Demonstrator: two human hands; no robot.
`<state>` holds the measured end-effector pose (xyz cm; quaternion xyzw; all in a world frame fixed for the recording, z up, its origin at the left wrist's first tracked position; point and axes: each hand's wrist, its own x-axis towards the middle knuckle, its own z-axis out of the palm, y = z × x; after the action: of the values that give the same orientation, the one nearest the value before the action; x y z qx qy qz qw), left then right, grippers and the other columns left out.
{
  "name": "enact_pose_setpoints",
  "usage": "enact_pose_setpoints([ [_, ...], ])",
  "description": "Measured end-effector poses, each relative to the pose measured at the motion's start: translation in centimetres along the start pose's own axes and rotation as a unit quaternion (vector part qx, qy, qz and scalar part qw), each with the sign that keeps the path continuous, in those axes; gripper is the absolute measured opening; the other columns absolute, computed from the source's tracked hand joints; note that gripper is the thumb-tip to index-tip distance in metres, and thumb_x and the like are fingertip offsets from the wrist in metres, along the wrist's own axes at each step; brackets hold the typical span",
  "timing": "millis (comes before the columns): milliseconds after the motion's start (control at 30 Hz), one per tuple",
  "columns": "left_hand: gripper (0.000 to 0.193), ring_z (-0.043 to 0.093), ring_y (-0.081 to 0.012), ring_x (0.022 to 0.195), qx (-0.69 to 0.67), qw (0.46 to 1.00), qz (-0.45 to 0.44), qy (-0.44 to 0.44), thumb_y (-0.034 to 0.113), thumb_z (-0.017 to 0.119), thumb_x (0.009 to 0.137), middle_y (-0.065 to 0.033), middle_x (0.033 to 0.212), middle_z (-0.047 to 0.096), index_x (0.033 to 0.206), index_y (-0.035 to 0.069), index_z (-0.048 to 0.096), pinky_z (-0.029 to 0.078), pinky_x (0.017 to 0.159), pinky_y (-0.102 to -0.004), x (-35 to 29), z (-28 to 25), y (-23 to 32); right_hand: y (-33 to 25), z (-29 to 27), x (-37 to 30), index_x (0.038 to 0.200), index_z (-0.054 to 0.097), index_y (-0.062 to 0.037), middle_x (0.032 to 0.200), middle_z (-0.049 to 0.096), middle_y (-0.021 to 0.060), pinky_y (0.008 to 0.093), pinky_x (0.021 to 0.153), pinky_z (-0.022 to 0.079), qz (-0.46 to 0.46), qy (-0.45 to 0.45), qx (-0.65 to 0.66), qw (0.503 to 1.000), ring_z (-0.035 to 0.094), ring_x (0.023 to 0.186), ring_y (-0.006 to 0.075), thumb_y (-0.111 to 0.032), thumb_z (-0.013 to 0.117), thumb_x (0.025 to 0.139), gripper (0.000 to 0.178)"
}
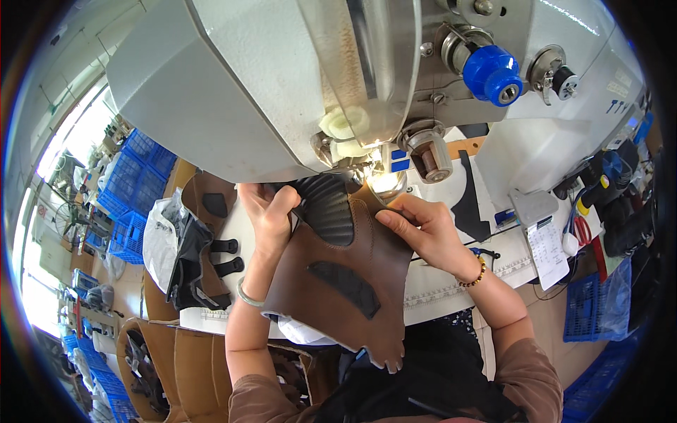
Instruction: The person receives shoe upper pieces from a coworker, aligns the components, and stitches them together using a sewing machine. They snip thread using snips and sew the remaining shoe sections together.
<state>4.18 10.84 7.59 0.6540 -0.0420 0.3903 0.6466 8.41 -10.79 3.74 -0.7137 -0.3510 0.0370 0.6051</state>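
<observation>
A brown leather piece [296, 275] hangs from the sewing machine's lit needle area over the table's front edge toward my lap. It has a black ribbed panel [328, 211] near the top and a dark curved patch [345, 287] lower down. My left hand [268, 211] is closed on the piece's left edge, beside the ribbed panel. On the opposite side, my right hand [419, 224] pinches its upper right edge between thumb and fingers, close to the needle area. The sewing machine's head [261, 84] hides the needle and where it meets the leather.
More leather and black pieces with buckles [194, 261] lie on the table's left. A cardboard box [183, 366] stands below. Right are a dark strip [469, 204], a ruler strip [504, 266], a paper note [548, 257], red-handled scissors [582, 231] and a blue crate [585, 307].
</observation>
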Motion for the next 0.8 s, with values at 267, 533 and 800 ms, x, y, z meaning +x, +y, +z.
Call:
enact_pose_setpoints([
  [267, 0.009, 0.049, -0.0124, 0.052, 0.025, 1.0, 0.005, -0.013, -0.002, 0.05, 0.063, -0.0056, 0.062, 0.055, 0.07, -0.004, 0.056, 0.036, 0.048, -0.0234, 1.2, -1.1, -1.5, 0.8, 0.8, 0.1, 0.087, 0.06, 0.0007, 0.053, 0.048, 0.0052, 0.025, 0.045, 0.035, -0.043, 0.031, -0.004, 0.999, 0.038, 0.049, 0.0059, -0.017, 0.064, 0.087, 0.018],
  [533, 0.007, 0.056, -0.0153, 0.067, 0.169, 0.968, 0.163, -0.093, 0.002, 0.057, 0.071, -0.0061, 0.071, 0.06, 0.074, -0.003, 0.062, 0.042, 0.061, -0.0256, 2.8, -3.3, -4.9, 1.3, -0.6, -0.8, 0.081, 0.059, 0.002, 0.055, 0.048, 0.0021, 0.0227, 0.041, 0.033, -0.013, -0.02, -0.006, 1.0, 0.04, 0.047, 0.004, -0.018, 0.063, 0.088, 0.021],
  [800, 0.024, 0.055, -0.0195, 0.091, 0.013, 0.991, 0.008, -0.133, 0.003, 0.055, 0.08, -0.0113, 0.102, 0.058, 0.103, -0.004, 0.055, 0.044, 0.08, -0.0296, 3.9, -4.3, -5.5, 0.4, -0.2, -1.2, 0.075, 0.058, 0.0009, 0.051, 0.048, -0.0009, 0.022, 0.037, 0.032, 0.092, -0.025, 0.09, 0.991, 0.042, 0.04, 0.0027, -0.018, 0.061, 0.089, 0.024],
])
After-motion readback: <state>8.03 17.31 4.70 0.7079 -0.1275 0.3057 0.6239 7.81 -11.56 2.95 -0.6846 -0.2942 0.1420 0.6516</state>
